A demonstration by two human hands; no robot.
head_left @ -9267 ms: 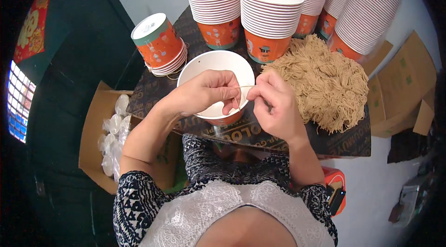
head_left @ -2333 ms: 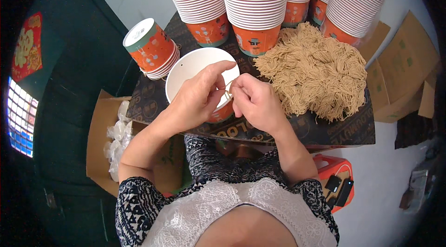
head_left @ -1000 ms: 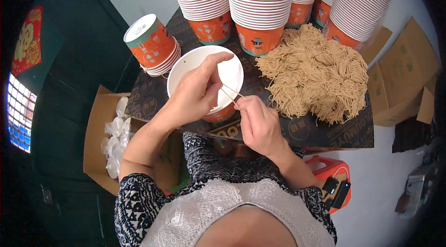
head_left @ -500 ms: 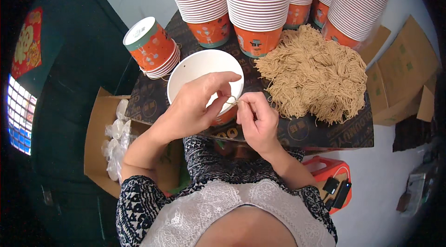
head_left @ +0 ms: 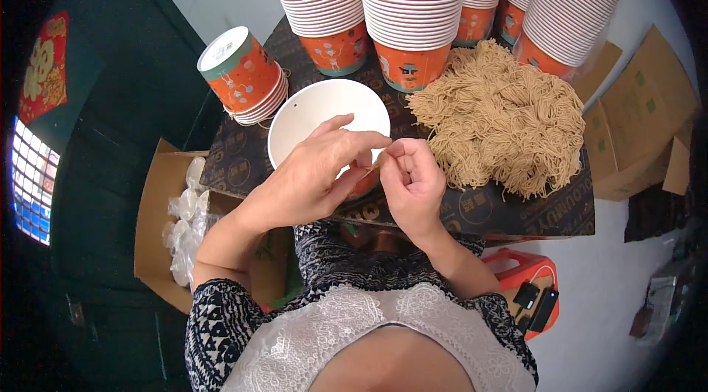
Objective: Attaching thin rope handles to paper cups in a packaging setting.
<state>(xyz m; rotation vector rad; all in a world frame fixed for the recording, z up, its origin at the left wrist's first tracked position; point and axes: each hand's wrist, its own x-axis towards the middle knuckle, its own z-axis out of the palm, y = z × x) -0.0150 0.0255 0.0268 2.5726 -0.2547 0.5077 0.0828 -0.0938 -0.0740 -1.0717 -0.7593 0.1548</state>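
Observation:
A white-lined paper bucket (head_left: 310, 108) stands upright at the table's front, with a small hole near its far-left rim. Over its near-right rim, my left hand (head_left: 313, 171) pinches a thin tan cord (head_left: 377, 163) between thumb and fingers, other fingers stretched out. My right hand (head_left: 414, 185) meets it there, fingertips closed on the same cord. Most of the cord is hidden by the fingers. To the right lies a big heap of tan cords (head_left: 509, 123). A few upside-down orange buckets (head_left: 243, 82) with cords at their rims are nested at the left.
Tall stacks of nested paper buckets (head_left: 411, 23) line the table's back. Below the table's left edge, an open cardboard box (head_left: 155, 200) holds clear plastic-wrapped items. Another cardboard box (head_left: 641, 126) stands at the right, and a red stool (head_left: 546, 266) with black devices is below.
My hands have shifted slightly and drawn closer together at the fingertips. My left fingers have spread a little over the bucket. The view has moved slightly.

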